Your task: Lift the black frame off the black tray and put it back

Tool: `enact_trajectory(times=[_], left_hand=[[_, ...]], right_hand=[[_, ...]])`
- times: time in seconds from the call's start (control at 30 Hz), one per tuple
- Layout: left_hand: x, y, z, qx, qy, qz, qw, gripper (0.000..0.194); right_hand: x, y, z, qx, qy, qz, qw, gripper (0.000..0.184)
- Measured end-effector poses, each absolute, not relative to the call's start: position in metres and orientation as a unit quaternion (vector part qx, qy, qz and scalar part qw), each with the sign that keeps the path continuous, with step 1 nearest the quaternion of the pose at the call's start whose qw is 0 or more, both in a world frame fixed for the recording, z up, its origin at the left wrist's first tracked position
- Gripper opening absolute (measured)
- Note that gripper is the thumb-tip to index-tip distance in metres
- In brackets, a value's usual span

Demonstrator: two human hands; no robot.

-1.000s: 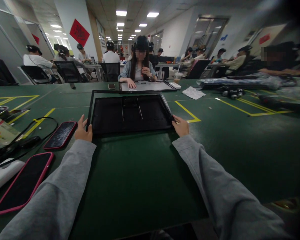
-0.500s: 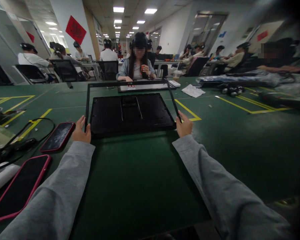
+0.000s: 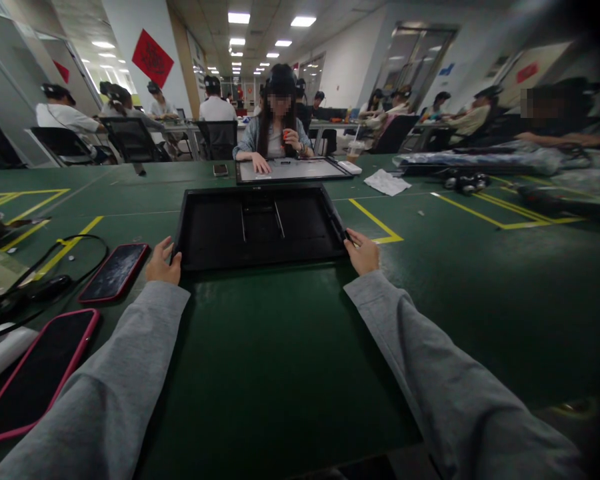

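A black rectangular panel (image 3: pixel 260 230) lies flat on the green table (image 3: pixel 280 360) in front of me, with a thin black frame (image 3: pixel 253 191) lowered onto its edges. My left hand (image 3: pixel 163 264) grips the near left corner of the frame, fingers curled round it. My right hand (image 3: pixel 363 252) grips the near right corner in the same way. Both grey sleeves stretch forward from the bottom of the view.
Two pink-edged phones (image 3: pixel 113 272) (image 3: pixel 35 375) and a black cable (image 3: pixel 60 257) lie at my left. A person opposite works on a pale panel (image 3: pixel 290 170). Yellow tape lines (image 3: pixel 375 220), crumpled paper (image 3: pixel 387 181) and a cup (image 3: pixel 354 151) are farther off. Other people sit at tables behind.
The frame's far edge was raised above the panel half a second ago; it has come down and now rests flat on the panel. Both hands stayed on the near corners.
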State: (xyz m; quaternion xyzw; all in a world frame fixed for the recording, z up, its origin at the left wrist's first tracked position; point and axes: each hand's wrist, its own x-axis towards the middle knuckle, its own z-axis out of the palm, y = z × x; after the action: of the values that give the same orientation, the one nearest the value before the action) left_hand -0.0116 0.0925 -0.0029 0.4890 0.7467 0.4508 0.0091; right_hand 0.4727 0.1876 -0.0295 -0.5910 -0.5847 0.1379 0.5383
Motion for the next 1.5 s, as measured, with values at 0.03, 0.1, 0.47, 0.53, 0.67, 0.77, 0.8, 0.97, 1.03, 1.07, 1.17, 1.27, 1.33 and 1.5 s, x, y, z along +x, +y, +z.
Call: enact_trajectory(times=[0.03, 0.1, 0.47, 0.53, 0.67, 0.77, 0.8, 0.97, 1.03, 1.07, 1.17, 1.27, 1.33, 1.5], left_hand=[[-0.013, 0.095, -0.005, 0.486, 0.746, 0.456, 0.018, 0.053], [-0.017, 0.100, -0.012, 0.475, 0.737, 0.479, 0.046, 0.054], [-0.028, 0.106, -0.021, 0.476, 0.758, 0.443, 0.045, 0.047], [-0.027, 0.105, -0.020, 0.474, 0.762, 0.438, 0.043, 0.048], [-0.029, 0.107, -0.021, 0.469, 0.760, 0.447, 0.050, 0.048], [-0.034, 0.111, -0.024, 0.456, 0.749, 0.474, 0.081, 0.047], [-0.035, 0.112, -0.025, 0.449, 0.747, 0.481, 0.094, 0.048], [-0.037, 0.113, -0.023, 0.415, 0.717, 0.534, 0.168, 0.049], [-0.033, 0.111, -0.017, 0.400, 0.698, 0.561, 0.195, 0.044], [-0.030, 0.109, -0.013, 0.393, 0.691, 0.571, 0.206, 0.042], [-0.020, 0.107, -0.001, 0.386, 0.670, 0.590, 0.233, 0.039], [-0.003, 0.110, 0.007, 0.392, 0.641, 0.600, 0.275, 0.039], [0.016, 0.115, 0.007, 0.398, 0.622, 0.599, 0.309, 0.044], [0.089, 0.137, 0.000, 0.413, 0.612, 0.569, 0.363, 0.060]], right_hand=[[0.473, 0.188, -0.030, -0.593, -0.584, 0.141, 0.535, 0.042], [0.475, 0.191, -0.033, -0.594, -0.587, 0.144, 0.532, 0.042], [0.480, 0.200, -0.044, -0.572, -0.599, 0.171, 0.533, 0.045], [0.481, 0.200, -0.045, -0.577, -0.601, 0.160, 0.529, 0.045], [0.482, 0.199, -0.044, -0.585, -0.611, 0.140, 0.514, 0.045], [0.481, 0.198, -0.043, -0.590, -0.615, 0.132, 0.506, 0.045], [0.481, 0.197, -0.043, -0.592, -0.617, 0.129, 0.503, 0.045], [0.481, 0.197, -0.040, -0.607, -0.624, 0.088, 0.483, 0.044], [0.480, 0.196, -0.038, -0.619, -0.618, 0.046, 0.481, 0.044], [0.479, 0.195, -0.037, -0.624, -0.615, 0.019, 0.482, 0.044], [0.473, 0.190, -0.033, -0.621, -0.617, -0.055, 0.480, 0.044], [0.460, 0.182, -0.028, -0.601, -0.639, -0.078, 0.474, 0.043], [0.447, 0.176, -0.025, -0.581, -0.660, -0.073, 0.472, 0.041], [0.403, 0.151, -0.018, -0.505, -0.743, -0.019, 0.439, 0.039]])
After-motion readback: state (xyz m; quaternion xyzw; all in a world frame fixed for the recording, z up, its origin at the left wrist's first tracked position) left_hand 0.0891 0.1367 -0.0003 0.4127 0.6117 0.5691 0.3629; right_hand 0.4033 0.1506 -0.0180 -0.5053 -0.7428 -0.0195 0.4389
